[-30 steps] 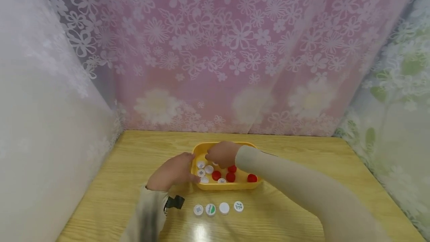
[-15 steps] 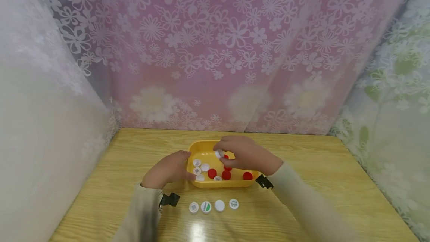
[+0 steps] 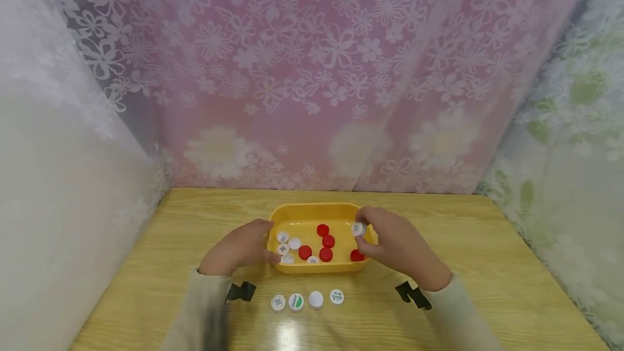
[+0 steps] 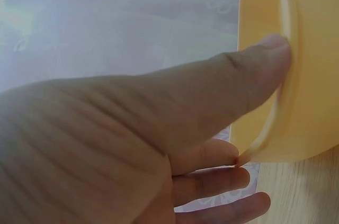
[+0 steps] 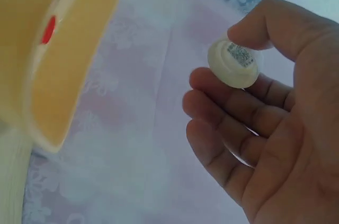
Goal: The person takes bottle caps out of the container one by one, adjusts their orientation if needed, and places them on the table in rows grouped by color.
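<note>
A yellow plastic tray (image 3: 312,211) stands on the table in the head view, with white bottle caps (image 3: 294,244) gathered at its left and red bottle caps (image 3: 328,241) toward the middle and right. My left hand (image 3: 237,249) holds the tray's left end; in the left wrist view the thumb (image 4: 249,70) presses on the rim. Over the tray's right end, my right hand (image 3: 397,242) pinches a white bottle cap (image 5: 233,65) between thumb and fingers. A printed code shows on that cap's face. The right hand's other fingers are loosely bent below it.
Several white caps (image 3: 296,301) lie in a row on the wooden table (image 3: 195,215) in front of the tray, one with a green mark. Behind the table hangs a pink flowered curtain (image 3: 292,96). Pale flowered cloth walls (image 3: 551,177) stand at both sides.
My right hand has lifted a white cap from inside the tray and moved right with it, over the tray's right end. The left hand stays at the tray's left end.
</note>
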{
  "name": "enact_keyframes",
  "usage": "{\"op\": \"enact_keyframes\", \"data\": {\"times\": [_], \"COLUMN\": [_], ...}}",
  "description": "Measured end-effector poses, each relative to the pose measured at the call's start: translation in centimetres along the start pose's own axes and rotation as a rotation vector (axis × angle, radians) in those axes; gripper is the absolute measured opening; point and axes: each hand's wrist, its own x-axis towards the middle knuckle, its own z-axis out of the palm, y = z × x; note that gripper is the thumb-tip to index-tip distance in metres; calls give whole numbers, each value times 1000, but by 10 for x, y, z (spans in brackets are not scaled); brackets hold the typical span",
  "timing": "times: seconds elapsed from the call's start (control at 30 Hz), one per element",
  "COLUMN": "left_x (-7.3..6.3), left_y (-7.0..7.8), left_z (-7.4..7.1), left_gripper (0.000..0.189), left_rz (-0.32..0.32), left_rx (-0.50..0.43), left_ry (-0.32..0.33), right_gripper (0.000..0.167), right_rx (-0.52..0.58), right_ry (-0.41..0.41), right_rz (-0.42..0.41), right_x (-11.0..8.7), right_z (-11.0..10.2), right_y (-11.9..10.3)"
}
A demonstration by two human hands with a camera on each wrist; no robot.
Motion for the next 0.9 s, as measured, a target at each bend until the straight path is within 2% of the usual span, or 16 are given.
{"op": "enact_keyframes", "data": {"times": [0.13, 0.23, 0.37, 0.57, 0.9], "left_x": [-1, -3, -4, -4, -4], "left_y": [2, 6, 6, 2, 2], "left_z": [-1, -3, -4, -2, -3], "left_gripper": [90, 89, 89, 86, 87], "left_rz": [-17, -33, -36, -34, -50], "left_rx": [-14, -19, -34, -44, -42], "left_ry": [-7, -7, 3, 4, 1], "right_gripper": [31, 39, 45, 38, 24], "right_rx": [-6, -25, -27, -38, -36], "right_ry": [31, 37, 10, -48, -69], "right_rz": [-22, -56, -68, -38, -58], "right_x": [-2, -2, 0, -1, -1], "right_z": [-4, -4, -2, 1, 7], "right_y": [-10, -13, -14, -17, -18]}}
